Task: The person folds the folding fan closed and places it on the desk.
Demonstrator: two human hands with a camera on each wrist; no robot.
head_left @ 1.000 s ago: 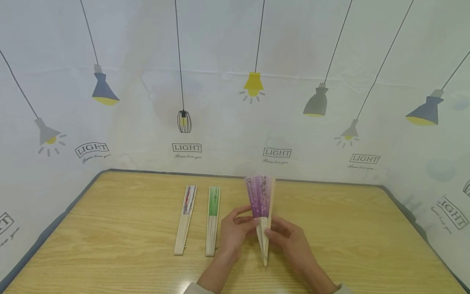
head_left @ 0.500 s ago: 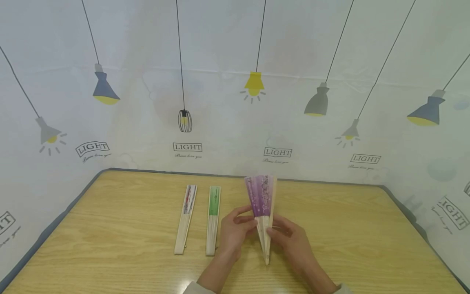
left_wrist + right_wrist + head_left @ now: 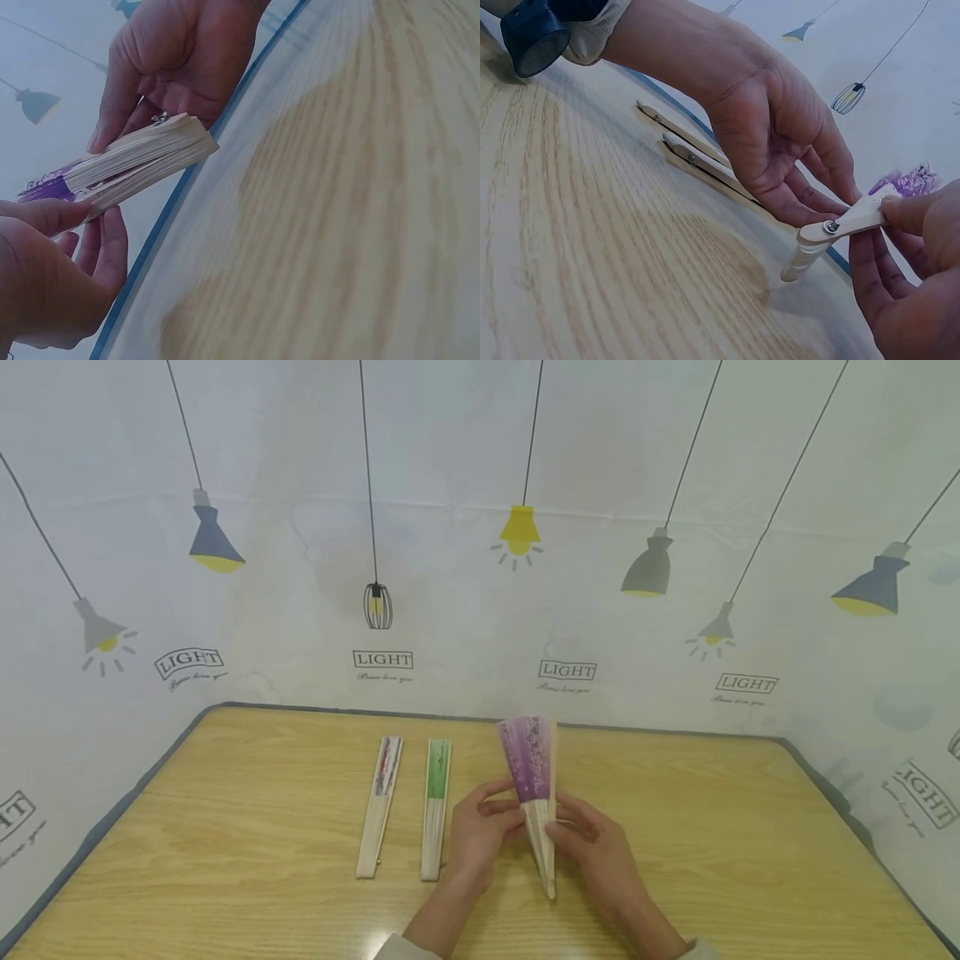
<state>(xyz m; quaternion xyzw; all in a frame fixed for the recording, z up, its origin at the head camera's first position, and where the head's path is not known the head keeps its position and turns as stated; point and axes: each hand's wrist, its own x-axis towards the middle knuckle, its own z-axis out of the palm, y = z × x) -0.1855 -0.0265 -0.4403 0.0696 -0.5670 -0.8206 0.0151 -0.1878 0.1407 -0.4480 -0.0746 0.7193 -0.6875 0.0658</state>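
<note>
A purple folding fan [image 3: 531,760] with a blossom print and pale ribs is partly spread between my two hands. My left hand [image 3: 480,831] pinches its left side between thumb and fingers. On the other side, my right hand [image 3: 600,852] grips the outer rib the same way. The metal rivet at the pivot end shows in the right wrist view, on the pale ribs [image 3: 847,223]. In the left wrist view the ribs [image 3: 142,161] are stacked in a thick bundle. To the left lie a folded green fan [image 3: 436,810] and a folded white fan [image 3: 379,810] with a red and dark print.
The wooden table [image 3: 247,827] is bordered by a dark edge. Behind it and at both sides hangs a pale cloth [image 3: 450,460] printed with lamps and lettering.
The pivot end of the purple fan has swung slightly to the right, and its top has narrowed a little. Both hands stay nearly in place. The two folded fans have not moved.
</note>
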